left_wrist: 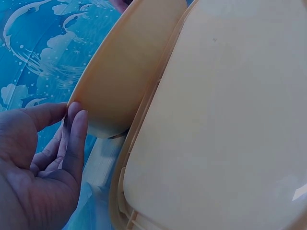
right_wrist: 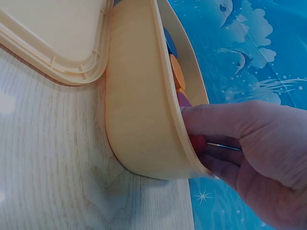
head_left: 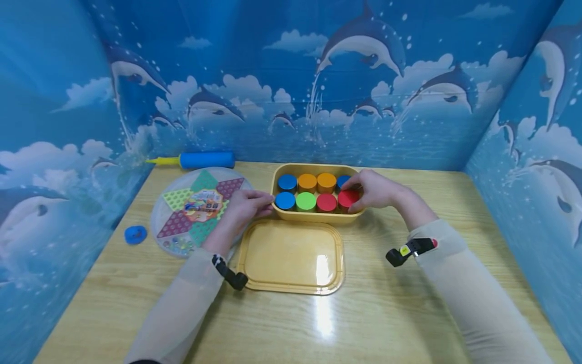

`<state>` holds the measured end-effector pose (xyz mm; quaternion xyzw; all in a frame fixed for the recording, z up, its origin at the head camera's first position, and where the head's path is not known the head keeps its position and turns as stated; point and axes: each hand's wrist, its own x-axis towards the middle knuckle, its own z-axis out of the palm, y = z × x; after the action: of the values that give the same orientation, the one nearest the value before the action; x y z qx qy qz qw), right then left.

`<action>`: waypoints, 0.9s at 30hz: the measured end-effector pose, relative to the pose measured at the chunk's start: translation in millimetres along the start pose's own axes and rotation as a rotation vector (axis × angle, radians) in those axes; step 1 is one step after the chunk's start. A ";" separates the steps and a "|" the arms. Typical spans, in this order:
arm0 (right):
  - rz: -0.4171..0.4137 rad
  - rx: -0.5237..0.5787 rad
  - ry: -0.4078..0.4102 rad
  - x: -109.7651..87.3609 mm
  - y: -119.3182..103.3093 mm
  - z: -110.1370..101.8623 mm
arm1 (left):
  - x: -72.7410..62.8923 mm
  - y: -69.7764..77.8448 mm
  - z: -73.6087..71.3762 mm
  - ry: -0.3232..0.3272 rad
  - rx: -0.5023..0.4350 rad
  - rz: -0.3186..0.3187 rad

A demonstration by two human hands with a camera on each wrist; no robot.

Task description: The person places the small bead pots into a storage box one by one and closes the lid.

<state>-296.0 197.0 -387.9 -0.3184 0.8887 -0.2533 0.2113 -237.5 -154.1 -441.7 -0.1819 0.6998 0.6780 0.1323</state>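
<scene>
A pale yellow plastic box [head_left: 313,217] holds two rows of coloured cylinders with flat round tops: blue, orange, green and red. At its left end my left hand [head_left: 245,206] pinches the rim between thumb and fingertips, as the left wrist view shows. My right hand [head_left: 375,188] reaches over the right end, thumb and fingers around the red cylinder [head_left: 349,198] in the front right corner. In the right wrist view, the box wall [right_wrist: 139,105] hides most of that cylinder. The box's lid [head_left: 291,255] lies flat just in front of it.
To the left is a round board [head_left: 182,227] with a coloured star pattern, partly under my left forearm. Behind it lies a blue pump [head_left: 206,160] with a yellow nozzle; a small blue object [head_left: 135,234] sits at the table's left edge. Dolphin-print curtains [head_left: 291,76] surround the table.
</scene>
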 end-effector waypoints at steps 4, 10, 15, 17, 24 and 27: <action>0.002 -0.031 -0.010 1.0 -1.7 3.1 | 0.0 -0.8 -0.9 -0.004 -0.010 -0.001; 0.018 -0.071 -0.016 3.3 -2.6 6.9 | 0.3 -1.5 -1.4 -0.006 -0.015 0.005; 0.023 -0.074 -0.020 3.3 -3.3 8.0 | -0.6 -0.7 -0.8 -0.003 -0.012 0.007; 0.030 -0.064 -0.024 2.9 -3.3 8.1 | -1.1 -0.2 -0.6 -0.004 -0.010 0.007; 0.038 -0.043 -0.034 3.0 -3.5 7.2 | -2.0 1.2 -0.6 -0.008 -0.007 0.008; 0.031 -0.046 -0.036 3.3 -3.7 7.0 | -1.8 1.4 -0.9 -0.005 -0.007 0.003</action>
<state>-292.9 190.1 -391.9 -0.3137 0.8952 -0.2237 0.2239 -236.5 -154.9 -439.7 -0.1799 0.6972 0.6812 0.1324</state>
